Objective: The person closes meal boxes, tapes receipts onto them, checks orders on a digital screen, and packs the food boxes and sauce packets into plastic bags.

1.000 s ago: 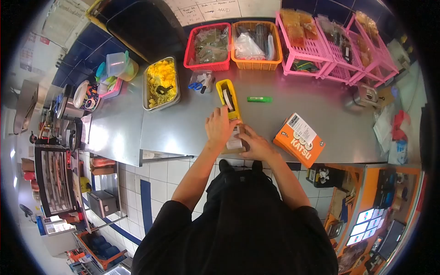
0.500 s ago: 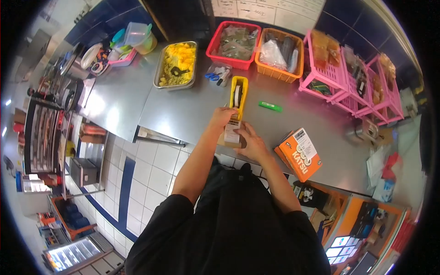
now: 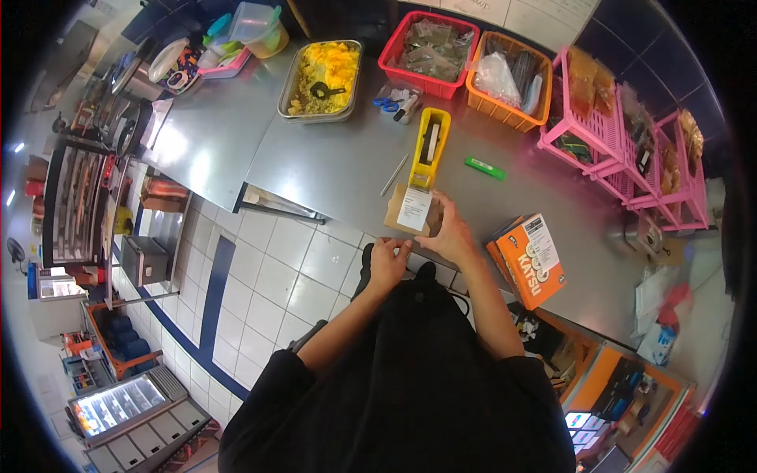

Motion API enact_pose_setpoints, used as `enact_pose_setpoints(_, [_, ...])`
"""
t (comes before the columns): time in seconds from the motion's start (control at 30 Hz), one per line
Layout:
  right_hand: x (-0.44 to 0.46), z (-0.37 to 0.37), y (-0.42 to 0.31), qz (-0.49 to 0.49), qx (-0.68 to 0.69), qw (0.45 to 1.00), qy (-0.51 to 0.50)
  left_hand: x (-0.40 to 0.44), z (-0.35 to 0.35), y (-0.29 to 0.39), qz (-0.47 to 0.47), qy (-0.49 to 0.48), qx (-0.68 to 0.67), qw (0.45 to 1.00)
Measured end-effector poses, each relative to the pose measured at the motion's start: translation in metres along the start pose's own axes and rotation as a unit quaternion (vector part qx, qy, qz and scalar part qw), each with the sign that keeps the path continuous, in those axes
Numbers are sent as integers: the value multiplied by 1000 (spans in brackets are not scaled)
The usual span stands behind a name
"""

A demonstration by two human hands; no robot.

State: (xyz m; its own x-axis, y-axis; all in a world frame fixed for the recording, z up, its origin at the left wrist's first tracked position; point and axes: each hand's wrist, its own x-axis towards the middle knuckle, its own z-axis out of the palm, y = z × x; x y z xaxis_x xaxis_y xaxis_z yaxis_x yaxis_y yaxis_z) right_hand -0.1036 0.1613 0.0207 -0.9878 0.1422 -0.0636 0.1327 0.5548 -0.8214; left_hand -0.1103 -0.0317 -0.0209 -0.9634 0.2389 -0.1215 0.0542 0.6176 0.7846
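Note:
A small brown cardboard box with a white printed label sits at the table's front edge. My right hand curls around the box's right side, its thumb at the near edge. Just in front of the box, my left hand is closed with its fingertips pinched; whatever is between them is too small to make out. Directly behind the box stands a yellow tape dispenser. A thin stick-like item lies to the left, and a green marker to the right.
Orange printed boxes are stacked at right. Along the back are a tray of yellow food, scissors, a red basket, an orange basket and pink racks. The steel table ends above a tiled floor.
My left hand has come away from the tape dispenser, down toward my body, now pinched before the box. The right hand stays at the box, whose label shows more fully. The view has shifted.

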Motion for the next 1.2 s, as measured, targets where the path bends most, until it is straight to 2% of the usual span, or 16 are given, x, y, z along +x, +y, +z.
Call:
enact_pose_setpoints(0.07, [3, -8, -11, 79, 12, 995, -65, 8, 9, -6, 7, 22, 16, 1000])
enact_pose_setpoints(0.2, [5, -11, -25, 80, 9, 995, -60, 16, 16, -10, 49, 44, 0, 998])
enact_pose_setpoints(0.27, [10, -11, -32, 7, -71, 997, -31, 16, 16, -7, 62, 50, -12, 997])
enact_pose_setpoints(0.37, [20, 10, -13, -48, -106, 993, 23, 25, -4, -12, 9, 32, 96, 995])
enact_pose_setpoints(0.47, [21, 17, -12, -36, -53, 997, 31, 51, -31, -25, -48, 72, 58, 995])
enact_pose_setpoints(0.53, [22, 13, -13, -43, -54, 997, 21, 80, -50, -5, 51, 207, -4, 977])
enact_pose_setpoints(0.6, [15, 9, -13, -50, -55, 997, 1, 111, -55, 20, 148, 110, -70, 980])
enact_pose_setpoints(0.63, [12, 5, -12, -17, -4, 1000, -24, 122, -52, 26, 145, 114, -71, 980])
enact_pose_setpoints(0.67, [10, 1, -15, 15, 46, 998, -48, 132, -48, 32, 134, 50, -54, 988])
enact_pose_setpoints(0.7, [8, -6, -26, 12, 41, 998, -50, 137, -45, 38, 123, -14, -38, 992])
enact_pose_setpoints(0.73, [5, -15, -37, 40, 46, 995, -81, 139, -45, 41, 126, -11, -41, 991])
enact_pose_setpoints(0.8, [-3, -14, -41, 72, 52, 991, -103, 139, -45, 45, 48, -62, -37, 996])
enact_pose_setpoints(0.83, [-10, -5, -33, 39, 56, 991, -111, 136, -45, 45, 52, -69, -36, 996])
enact_pose_setpoints(0.9, [-18, 7, -24, 12, 59, 992, -115, 133, -44, 42, -86, -205, -167, 960])
enact_pose_setpoints(1.1, [-23, 13, -27, 23, 62, 994, -85, 138, -23, 42, -109, -245, -295, 917])
enact_pose_setpoints(1.2, [-22, 10, -29, 27, 54, 993, -99, 138, -23, 49, -103, -242, -275, 925])
